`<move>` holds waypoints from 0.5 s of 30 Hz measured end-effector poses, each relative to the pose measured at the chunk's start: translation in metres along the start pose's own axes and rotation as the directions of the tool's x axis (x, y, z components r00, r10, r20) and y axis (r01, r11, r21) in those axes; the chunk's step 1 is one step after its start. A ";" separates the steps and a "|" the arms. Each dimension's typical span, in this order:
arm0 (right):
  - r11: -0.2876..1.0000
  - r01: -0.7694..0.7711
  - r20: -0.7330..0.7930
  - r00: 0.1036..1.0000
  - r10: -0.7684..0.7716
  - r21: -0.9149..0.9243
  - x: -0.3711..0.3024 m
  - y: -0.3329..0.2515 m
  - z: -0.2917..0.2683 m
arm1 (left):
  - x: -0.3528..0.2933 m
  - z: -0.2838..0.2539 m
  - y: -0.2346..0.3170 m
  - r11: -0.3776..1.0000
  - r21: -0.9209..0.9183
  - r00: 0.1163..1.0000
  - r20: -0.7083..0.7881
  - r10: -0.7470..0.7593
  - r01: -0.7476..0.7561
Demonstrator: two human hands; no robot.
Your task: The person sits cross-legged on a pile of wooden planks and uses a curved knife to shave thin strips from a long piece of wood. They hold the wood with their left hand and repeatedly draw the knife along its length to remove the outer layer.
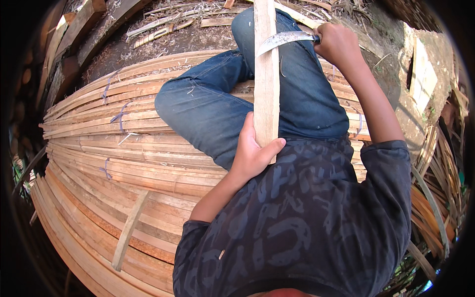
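- The left hand point(252, 151) is clenched around the near end of a long, flat, pale strip of split bamboo point(266, 74), thumb on the strip's right edge and fingers wrapped behind its left edge.
- The strip runs straight away from that hand, up over the person's lap and blue denim trousers point(213, 104), and leaves the picture at the top edge.
- The right hand point(338, 43) is well beyond the left one, up and to its right, clenched on the dark handle of a curved, grey steel knife point(283, 39).
- From the right hand the blade reaches leftwards, and its tip lies on the face of the strip; thin curled shavings hang just below the blade.
- Both forearms are bare up to the pushed-up sleeves of a dark patterned shirt point(307, 218).
- To the left of the left hand and under the legs lies a broad stack of long tan bamboo slats point(99, 163), some bundled with thin blue ties point(120, 117).
- A single loose slat point(129, 230) lies slantwise across the stack, below and left of the left hand.
- Beyond the right hand, dark soil with scattered bamboo scraps point(163, 30) shows.
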State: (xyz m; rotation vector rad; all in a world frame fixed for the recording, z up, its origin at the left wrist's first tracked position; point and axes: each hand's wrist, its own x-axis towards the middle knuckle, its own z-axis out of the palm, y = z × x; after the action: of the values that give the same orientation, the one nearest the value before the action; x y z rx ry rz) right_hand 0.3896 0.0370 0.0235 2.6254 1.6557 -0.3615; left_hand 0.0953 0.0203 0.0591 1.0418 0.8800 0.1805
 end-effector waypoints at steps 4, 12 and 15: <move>0.972 -0.230 -0.101 0.969 0.225 -0.041 0.043 0.049 0.027 | -0.002 0.005 -0.002 0.999 -0.047 1.000 0.008 0.017 -0.016; 0.935 -0.329 -0.017 0.942 0.334 0.135 -0.009 0.052 0.006 | -0.009 -0.001 -0.008 0.999 0.040 0.998 -0.068 0.016 -0.014; 0.970 -0.113 0.018 0.994 0.112 0.214 -0.052 -0.005 -0.010 | -0.004 -0.001 0.002 0.985 0.170 0.995 -0.094 0.034 -0.018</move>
State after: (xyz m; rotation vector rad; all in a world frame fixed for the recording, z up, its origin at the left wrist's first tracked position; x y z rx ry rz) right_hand 0.3658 -0.0057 0.0442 2.8524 1.5365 -0.5743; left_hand 0.0929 0.0196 0.0623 1.2114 0.9824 0.1817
